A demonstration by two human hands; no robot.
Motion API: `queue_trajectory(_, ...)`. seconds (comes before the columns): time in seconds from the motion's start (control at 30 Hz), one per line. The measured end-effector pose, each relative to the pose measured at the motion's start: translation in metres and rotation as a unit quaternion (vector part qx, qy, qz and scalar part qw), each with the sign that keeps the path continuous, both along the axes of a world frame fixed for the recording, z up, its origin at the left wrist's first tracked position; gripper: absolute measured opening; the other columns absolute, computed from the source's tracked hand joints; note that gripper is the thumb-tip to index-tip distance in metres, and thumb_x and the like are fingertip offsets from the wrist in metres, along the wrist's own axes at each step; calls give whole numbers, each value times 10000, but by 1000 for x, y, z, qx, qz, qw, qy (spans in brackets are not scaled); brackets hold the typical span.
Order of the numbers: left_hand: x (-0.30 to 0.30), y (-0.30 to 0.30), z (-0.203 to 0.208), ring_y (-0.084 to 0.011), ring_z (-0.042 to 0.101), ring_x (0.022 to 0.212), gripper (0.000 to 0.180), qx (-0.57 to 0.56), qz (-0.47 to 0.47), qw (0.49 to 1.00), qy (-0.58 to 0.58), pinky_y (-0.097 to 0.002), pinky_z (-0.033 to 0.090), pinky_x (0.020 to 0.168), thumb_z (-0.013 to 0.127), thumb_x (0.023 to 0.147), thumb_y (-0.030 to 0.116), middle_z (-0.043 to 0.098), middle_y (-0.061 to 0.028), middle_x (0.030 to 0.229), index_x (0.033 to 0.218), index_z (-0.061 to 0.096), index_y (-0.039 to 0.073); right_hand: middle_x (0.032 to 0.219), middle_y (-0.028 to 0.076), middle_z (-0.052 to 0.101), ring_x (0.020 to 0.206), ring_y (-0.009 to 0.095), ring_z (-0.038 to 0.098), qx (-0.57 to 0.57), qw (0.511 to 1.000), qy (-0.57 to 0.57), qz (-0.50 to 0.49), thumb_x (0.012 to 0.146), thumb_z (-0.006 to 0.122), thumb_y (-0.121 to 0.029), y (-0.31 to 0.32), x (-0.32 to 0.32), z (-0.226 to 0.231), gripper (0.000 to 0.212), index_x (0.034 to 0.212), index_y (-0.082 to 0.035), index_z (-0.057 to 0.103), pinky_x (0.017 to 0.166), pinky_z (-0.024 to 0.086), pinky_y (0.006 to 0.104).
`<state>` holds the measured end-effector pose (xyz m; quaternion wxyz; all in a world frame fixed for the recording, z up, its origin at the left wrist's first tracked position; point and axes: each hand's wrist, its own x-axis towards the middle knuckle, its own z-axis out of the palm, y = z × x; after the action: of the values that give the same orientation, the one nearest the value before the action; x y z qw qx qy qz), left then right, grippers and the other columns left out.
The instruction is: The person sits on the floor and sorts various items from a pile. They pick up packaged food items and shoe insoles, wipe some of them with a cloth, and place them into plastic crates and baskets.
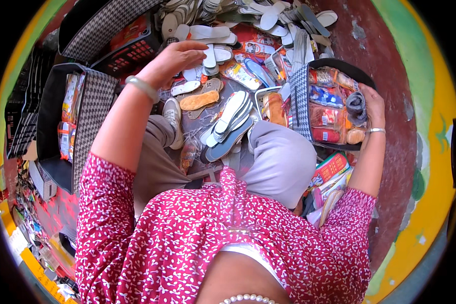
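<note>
My left hand (175, 62) reaches out over the heap of pale insoles (202, 33), fingers stretched and nothing in them. On the right, my right hand (374, 104) closes on a dark grey fuzzy roll (356, 108), whose exact kind I cannot make out. It is at the right edge of a black box with a houndstooth side (300, 101). Inside this box lie several clear-wrapped packets (325, 115) in red, blue and tan. Between my knees a stack of white insoles (233, 112) rests on a dark grey one (228, 143).
Packets also fill a second houndstooth box (93, 101) on the left. Beyond it stands a dark plastic crate (129, 50). A tan fuzzy insole (199, 101), a blue insole (259, 73) and a white basket (261, 97) lie ahead. Papers and shoes (332, 177) are by my right elbow.
</note>
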<state>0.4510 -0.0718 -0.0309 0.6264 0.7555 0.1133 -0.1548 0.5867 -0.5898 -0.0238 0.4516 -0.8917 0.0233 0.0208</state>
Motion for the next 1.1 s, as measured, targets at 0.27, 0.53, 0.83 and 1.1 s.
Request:
queue_trajectory(0.27, 33, -25, -76, -197, 614, 885, 347, 279, -197, 938, 58, -330, 491, 761, 535, 844, 255, 644, -91, 1025, 1115, 610, 53, 781, 2, 632, 663, 44, 551, 369, 925, -73, 62, 845, 638, -175, 241, -151, 111, 212, 961, -1, 673, 614, 426, 169)
queue_trajectory(0.53, -29, -89, -254, -292, 529, 1135, 550, 360, -332, 847, 205, -393, 404, 957, 589, 766, 336, 531, -150, 1252, 1253, 520, 90, 867, 65, 655, 775, 161, 624, 551, 831, 40, -66, 845, 578, -147, 226, -89, 23, 199, 965, -6, 651, 718, 510, 309)
queue_trajectory(0.83, -91, -125, -272, -394, 431, 1213, 982, 322, -201, 873, 305, -527, 363, 953, 663, 748, 288, 334, -215, 1389, 1445, -17, 156, 974, 99, 657, 860, 242, 642, 637, 752, 166, 23, 906, 411, -247, 193, -74, 12, 334, 1076, -50, 619, 764, 521, 422)
queue_trajectory(1.1, -83, -129, -300, -388, 510, 1133, 1005, 302, -170, 886, 308, -464, 403, 939, 654, 746, 215, 475, -272, 1254, 1438, -71, 147, 1018, 80, 627, 917, 224, 607, 540, 814, 147, -154, 900, 437, -246, 217, -80, 30, 326, 1108, -48, 592, 823, 495, 418)
